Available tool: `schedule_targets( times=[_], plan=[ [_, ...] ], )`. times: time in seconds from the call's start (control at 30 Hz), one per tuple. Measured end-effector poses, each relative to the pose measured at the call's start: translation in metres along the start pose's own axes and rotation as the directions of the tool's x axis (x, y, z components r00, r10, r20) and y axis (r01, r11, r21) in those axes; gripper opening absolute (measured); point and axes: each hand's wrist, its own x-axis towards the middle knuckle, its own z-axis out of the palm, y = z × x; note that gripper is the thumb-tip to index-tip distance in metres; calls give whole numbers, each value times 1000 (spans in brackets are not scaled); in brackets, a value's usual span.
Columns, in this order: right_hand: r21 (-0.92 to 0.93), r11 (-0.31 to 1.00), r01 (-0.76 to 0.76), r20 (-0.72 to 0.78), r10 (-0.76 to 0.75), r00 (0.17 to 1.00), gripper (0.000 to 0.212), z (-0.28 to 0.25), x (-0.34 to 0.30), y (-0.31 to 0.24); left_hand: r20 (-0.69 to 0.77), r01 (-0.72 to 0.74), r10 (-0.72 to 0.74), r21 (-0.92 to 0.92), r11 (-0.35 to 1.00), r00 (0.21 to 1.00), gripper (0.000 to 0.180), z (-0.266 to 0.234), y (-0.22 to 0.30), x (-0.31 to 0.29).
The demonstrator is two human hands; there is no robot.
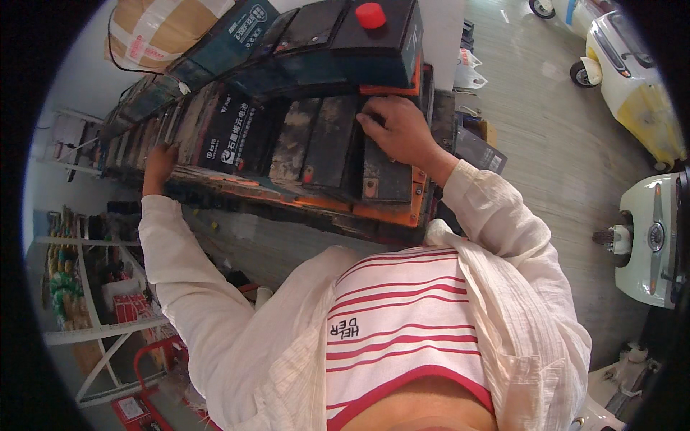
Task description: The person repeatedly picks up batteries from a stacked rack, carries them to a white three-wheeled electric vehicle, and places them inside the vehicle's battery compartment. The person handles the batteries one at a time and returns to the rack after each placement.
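A row of dark, dusty block-shaped batteries lies across the bench before me. My right hand (399, 128) is at the far end of a black battery (388, 172) at the row's right, its fingers bent over the edge and closed on it. Left of that stand two dusty batteries (332, 144) and a cleaner black one with white print (228, 133). At the row's left part, my left hand (159, 165) is closed against the near side of some narrow upright batteries (140, 147); what its fingertips grip is hidden.
Behind the row stand larger dark batteries (309, 68), one with a red cap (370, 15). A taped cardboard box (165, 32) sits at the far left. White shelving (108, 330) is at the left. Pale scooters (650, 241) stand on the grey floor (528, 86) to the right.
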Motion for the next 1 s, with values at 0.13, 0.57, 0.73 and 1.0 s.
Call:
schedule_targets(
  times=[0.13,0.57,0.73,1.0],
  plan=[
    [30,999,30,-12,-30,999,25,-1,1,-11,-128,113,-187,-441,890,974,38,-30,0,-22],
    [58,998,29,9,-30,1000,19,-2,0,-5,242,223,21,-922,318,970,24,-13,253,-167],
    [70,996,49,-12,-48,999,19,-2,0,-2,56,60,-21,-903,426,998,19,21,272,-180],
    [106,994,14,-11,-13,1000,23,-3,1,-2,-11,-14,9,-865,501,1000,15,21,280,-180]
  ],
)
